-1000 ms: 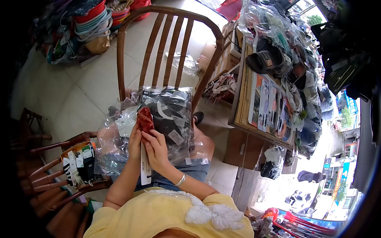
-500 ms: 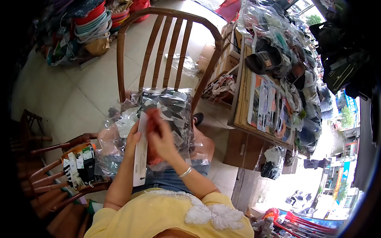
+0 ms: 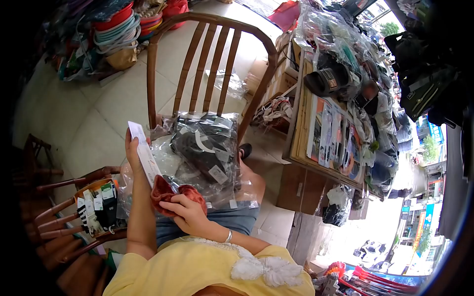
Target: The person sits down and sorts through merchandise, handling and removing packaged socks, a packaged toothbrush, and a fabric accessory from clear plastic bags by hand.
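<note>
My left hand (image 3: 132,148) is closed around the edge of a long, flat white packet (image 3: 146,157), which slants across the left side of my lap. With bent fingers my right hand (image 3: 190,215) grips a rust-red, velvety cloth (image 3: 162,193) at the packet's lower end. Whether the cloth touches or covers that end, I cannot tell. Beyond both hands, clear plastic bags with black items (image 3: 210,148) lie over my knees and the chair seat.
A wooden slatted chair (image 3: 228,20) faces me. On the left, another chair holds a box of packaged socks (image 3: 101,203). A table (image 3: 308,143) piled with bagged goods and slippers (image 3: 326,80) stands on the right. Stacked basins (image 3: 116,29) are at the upper left.
The white packet has swung from upright to slanting left, along with my left hand. My right hand has come down toward my body with the red cloth, which now shows clearly.
</note>
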{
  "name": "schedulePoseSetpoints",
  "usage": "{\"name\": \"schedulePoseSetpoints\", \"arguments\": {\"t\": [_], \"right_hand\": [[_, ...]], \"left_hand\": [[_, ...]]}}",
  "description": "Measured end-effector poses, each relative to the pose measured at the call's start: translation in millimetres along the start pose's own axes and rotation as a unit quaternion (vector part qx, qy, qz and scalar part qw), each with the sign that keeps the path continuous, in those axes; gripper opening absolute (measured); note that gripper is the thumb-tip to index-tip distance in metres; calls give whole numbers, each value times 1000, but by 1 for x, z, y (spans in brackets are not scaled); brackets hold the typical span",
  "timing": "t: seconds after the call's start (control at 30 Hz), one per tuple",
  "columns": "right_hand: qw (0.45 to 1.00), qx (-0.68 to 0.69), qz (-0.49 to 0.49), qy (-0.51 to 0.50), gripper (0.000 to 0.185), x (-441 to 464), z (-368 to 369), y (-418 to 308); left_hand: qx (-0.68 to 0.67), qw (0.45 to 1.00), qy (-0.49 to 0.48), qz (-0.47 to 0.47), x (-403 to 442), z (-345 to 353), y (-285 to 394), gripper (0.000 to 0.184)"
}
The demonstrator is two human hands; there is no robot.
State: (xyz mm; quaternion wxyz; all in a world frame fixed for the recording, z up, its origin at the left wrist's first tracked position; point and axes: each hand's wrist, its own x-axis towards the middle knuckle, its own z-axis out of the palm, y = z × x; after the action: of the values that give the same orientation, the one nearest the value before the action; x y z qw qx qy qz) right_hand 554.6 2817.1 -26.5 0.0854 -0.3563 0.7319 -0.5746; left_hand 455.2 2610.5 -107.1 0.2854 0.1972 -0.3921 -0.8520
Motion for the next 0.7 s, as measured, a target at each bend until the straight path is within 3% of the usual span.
{"name": "schedulePoseSetpoints", "arguments": {"t": [0.1,0.17,0.2,0.23,0.3,0.33,0.37,0.43,0.53,0.57,0.7], "right_hand": [[996,-34,-62,44,47,10,-3,0],[995,-70,-65,20,43,14,3,6],[996,-70,-52,10,39,10,5,13],[996,-71,-54,9,39,4,5,22],[998,-63,-12,12,36,-7,2,38],[996,-92,10,9,35,-7,-7,42],[994,-101,23,38,32,-5,-12,49],[994,-37,81,65,37,3,-20,69],[978,-177,59,89,63,27,-33,64],[979,-177,56,89,63,31,-33,63],[986,-115,33,116,66,38,-35,65]], "left_hand": [[50,996,63,30,-15,11,6,51],[-20,999,-4,-28,-15,7,4,50],[-41,995,32,-84,-15,3,9,43],[-43,995,32,-82,-12,4,16,43],[-198,954,116,-192,-3,0,29,41],[-182,959,51,-210,-1,-9,37,42],[-182,959,52,-211,-1,-13,40,42],[-128,973,41,-185,-1,-16,42,44],[-131,975,25,-179,-8,-10,33,46],[-131,975,24,-177,-15,-2,31,46],[-156,944,65,-283,-65,37,10,52]]}}
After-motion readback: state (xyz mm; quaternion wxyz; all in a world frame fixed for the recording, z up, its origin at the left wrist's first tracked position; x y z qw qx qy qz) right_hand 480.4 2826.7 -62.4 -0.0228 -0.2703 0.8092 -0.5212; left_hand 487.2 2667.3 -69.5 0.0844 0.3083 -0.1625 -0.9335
